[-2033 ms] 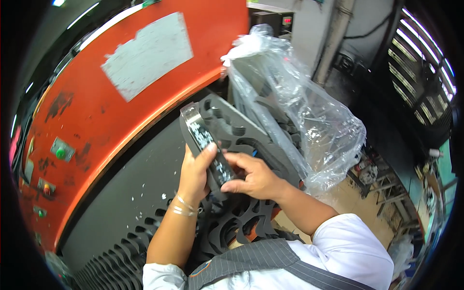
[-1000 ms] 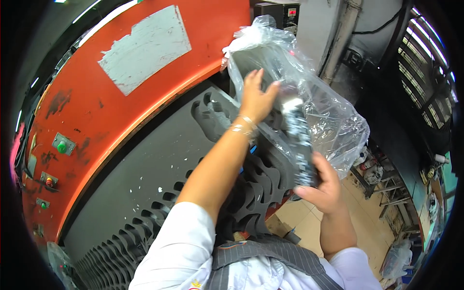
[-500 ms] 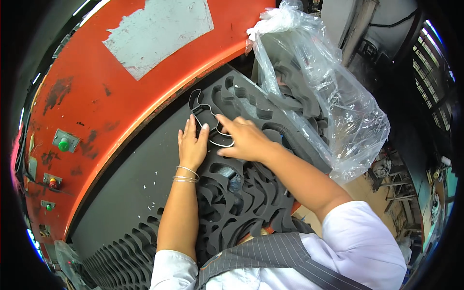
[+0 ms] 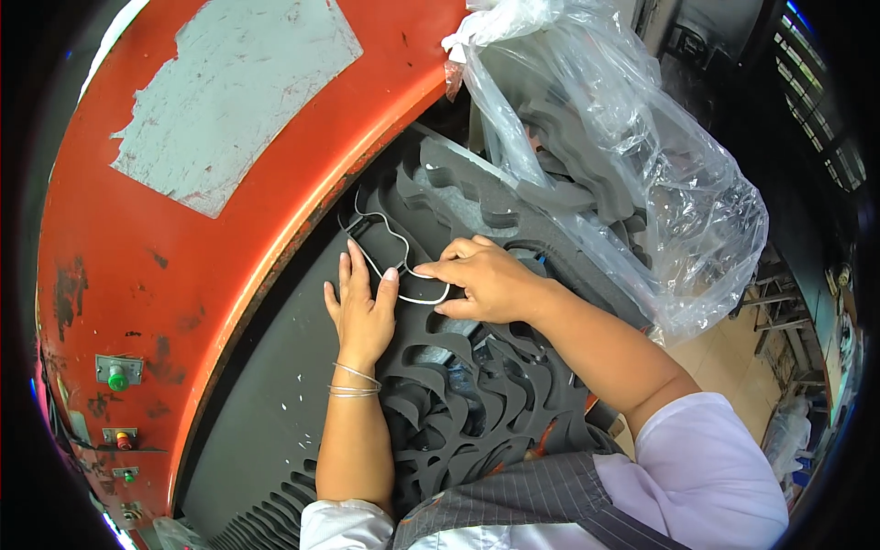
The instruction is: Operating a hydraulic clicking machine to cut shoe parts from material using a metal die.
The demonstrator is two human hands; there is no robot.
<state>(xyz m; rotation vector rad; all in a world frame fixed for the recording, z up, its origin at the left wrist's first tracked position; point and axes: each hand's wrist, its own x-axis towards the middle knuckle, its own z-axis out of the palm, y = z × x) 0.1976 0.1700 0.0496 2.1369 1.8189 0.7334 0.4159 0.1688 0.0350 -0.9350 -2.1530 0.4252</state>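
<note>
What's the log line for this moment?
Left hand: touching wavy metal frame; right hand: at frame's right rim; frame: on dark grey sheet; clear bag: upper right.

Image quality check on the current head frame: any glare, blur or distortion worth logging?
Head view: bright glare speckles the clear plastic bag; also in the head view, the left hand, right hand and curved metal band look reasonably sharp; at the head view's rim, the corners go black, and the red panel's edge bows, likely from the fisheye lens.
</note>
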